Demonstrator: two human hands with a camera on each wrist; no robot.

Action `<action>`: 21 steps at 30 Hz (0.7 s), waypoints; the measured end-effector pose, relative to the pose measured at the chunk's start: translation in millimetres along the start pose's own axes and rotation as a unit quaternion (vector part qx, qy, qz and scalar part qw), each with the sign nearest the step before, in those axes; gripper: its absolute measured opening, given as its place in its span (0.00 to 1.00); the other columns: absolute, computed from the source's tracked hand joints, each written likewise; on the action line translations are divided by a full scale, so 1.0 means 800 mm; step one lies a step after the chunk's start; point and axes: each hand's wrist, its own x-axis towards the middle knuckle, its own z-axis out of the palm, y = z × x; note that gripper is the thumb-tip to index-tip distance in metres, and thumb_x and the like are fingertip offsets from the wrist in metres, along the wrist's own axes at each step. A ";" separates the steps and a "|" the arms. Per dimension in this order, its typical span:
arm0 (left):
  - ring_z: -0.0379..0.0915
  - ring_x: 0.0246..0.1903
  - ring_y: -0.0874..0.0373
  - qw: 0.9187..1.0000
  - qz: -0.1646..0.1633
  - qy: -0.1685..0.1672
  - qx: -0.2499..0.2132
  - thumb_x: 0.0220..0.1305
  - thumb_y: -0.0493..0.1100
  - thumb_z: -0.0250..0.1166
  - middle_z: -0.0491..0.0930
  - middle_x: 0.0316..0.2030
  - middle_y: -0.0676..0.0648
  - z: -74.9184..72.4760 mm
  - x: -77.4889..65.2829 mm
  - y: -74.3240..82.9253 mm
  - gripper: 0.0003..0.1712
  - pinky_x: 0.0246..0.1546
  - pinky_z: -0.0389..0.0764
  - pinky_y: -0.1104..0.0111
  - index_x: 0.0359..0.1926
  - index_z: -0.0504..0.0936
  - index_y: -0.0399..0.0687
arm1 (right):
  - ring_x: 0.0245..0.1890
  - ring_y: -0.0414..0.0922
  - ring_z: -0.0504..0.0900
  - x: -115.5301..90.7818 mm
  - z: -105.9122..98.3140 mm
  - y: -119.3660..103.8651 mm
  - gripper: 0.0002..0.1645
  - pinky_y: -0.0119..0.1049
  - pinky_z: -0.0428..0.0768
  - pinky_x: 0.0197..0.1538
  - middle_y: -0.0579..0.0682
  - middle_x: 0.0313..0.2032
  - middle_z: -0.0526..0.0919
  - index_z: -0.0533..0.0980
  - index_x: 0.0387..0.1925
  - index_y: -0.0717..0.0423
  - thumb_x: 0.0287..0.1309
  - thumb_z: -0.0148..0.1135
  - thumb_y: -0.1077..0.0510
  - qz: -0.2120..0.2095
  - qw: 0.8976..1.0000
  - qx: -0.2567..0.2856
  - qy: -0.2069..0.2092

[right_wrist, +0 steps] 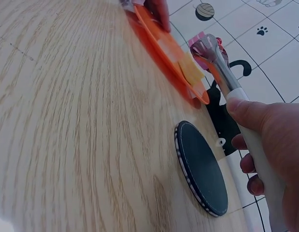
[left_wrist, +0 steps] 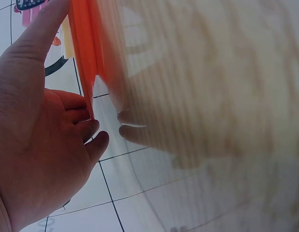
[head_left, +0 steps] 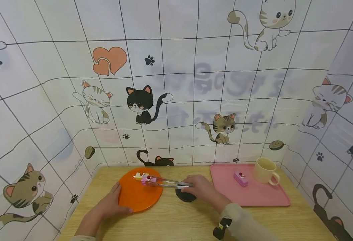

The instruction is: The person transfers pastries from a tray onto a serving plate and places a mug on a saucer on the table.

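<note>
My right hand (head_left: 199, 189) grips metal tongs (right_wrist: 229, 77) by their pale handle. Between the tongs' tips is a small pink toy cake (head_left: 148, 181) with a red berry on top, over the orange plate (head_left: 140, 201). A yellow toy cake (right_wrist: 190, 70) sits on that plate, right beside the pink one. My left hand (head_left: 111, 202) holds the plate at its left and front rim, thumb and fingers spread along the edge. In the left wrist view the plate's rim lies between the thumb and the other fingers.
A round black coaster (right_wrist: 202, 166) lies on the wooden table (head_left: 164, 224) below my right hand. To the right, a pink tray (head_left: 224, 197) bears another pink toy cake (head_left: 240, 179) and a cream mug (head_left: 264, 170). A cat-patterned wall covering (head_left: 179, 134) encloses the back and sides.
</note>
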 end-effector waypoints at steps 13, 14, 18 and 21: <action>0.47 0.82 0.23 1.000 0.012 0.003 -0.004 0.49 0.66 0.87 0.42 0.86 0.26 -0.001 -0.002 0.000 0.82 0.79 0.58 0.32 0.85 0.49 0.25 | 0.32 0.34 0.77 0.028 0.022 -0.018 0.08 0.37 0.81 0.40 0.36 0.35 0.84 0.92 0.44 0.48 0.70 0.77 0.49 -0.010 0.999 -0.025 -0.020; 0.47 0.82 0.23 1.000 0.014 0.004 -0.004 0.50 0.66 0.87 0.42 0.86 0.25 -0.001 -0.002 0.000 0.82 0.79 0.58 0.32 0.85 0.49 0.25 | 0.32 0.34 0.78 0.030 0.023 -0.019 0.09 0.37 0.82 0.41 0.36 0.35 0.85 0.92 0.45 0.48 0.70 0.77 0.49 -0.013 0.999 -0.030 -0.019; 0.47 0.82 0.23 1.000 0.017 0.004 -0.004 0.50 0.66 0.87 0.42 0.86 0.25 -0.002 -0.004 0.001 0.81 0.79 0.58 0.32 0.85 0.49 0.24 | 0.33 0.35 0.79 0.036 0.029 -0.026 0.12 0.36 0.83 0.41 0.38 0.35 0.85 0.92 0.48 0.51 0.69 0.78 0.50 -0.010 0.999 -0.032 -0.019; 0.47 0.82 0.23 1.000 0.017 0.004 -0.006 0.50 0.65 0.87 0.43 0.86 0.26 -0.003 -0.005 0.003 0.81 0.79 0.58 0.32 0.85 0.50 0.25 | 0.31 0.34 0.76 0.039 0.034 -0.030 0.11 0.34 0.80 0.38 0.37 0.33 0.84 0.92 0.46 0.50 0.69 0.79 0.49 0.000 0.999 -0.028 -0.021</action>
